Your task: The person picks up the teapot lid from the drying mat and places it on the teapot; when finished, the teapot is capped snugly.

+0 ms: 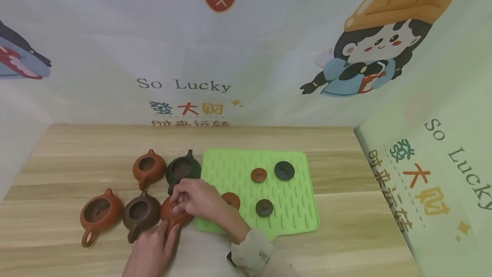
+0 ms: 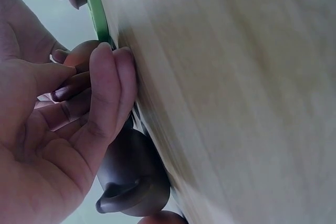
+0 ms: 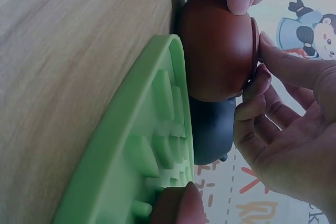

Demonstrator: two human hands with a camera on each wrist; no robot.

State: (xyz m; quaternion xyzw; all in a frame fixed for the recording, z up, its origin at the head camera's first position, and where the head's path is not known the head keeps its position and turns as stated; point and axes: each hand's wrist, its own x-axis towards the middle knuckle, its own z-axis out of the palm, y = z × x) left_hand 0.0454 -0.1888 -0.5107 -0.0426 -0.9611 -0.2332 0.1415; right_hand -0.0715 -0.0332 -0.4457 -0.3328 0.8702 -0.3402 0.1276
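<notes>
My right hand (image 1: 200, 200) is over a reddish-brown clay teapot (image 3: 215, 51) at the left edge of the green mat. Its thumb and fingertips pinch the teapot's lid (image 3: 255, 45), which sits over the opening in the right wrist view. From the near side, my left hand (image 1: 151, 247) grips the same teapot by its handle (image 2: 72, 85) between thumb and fingers. A dark brown teapot (image 1: 141, 212) without a lid stands just left of it. Behind the hands is an uncovered black teapot (image 1: 183, 169). My right hand hides part of the held teapot in the head view.
Two more lidless orange-brown teapots stand left, one at the back (image 1: 158, 172) and one in front (image 1: 111, 213). The green mat (image 1: 296, 221) bears several lids, among them a black lid (image 1: 284, 170) and a dark brown lid (image 1: 264, 207). Printed cloth walls (image 1: 269, 54) border the wooden table.
</notes>
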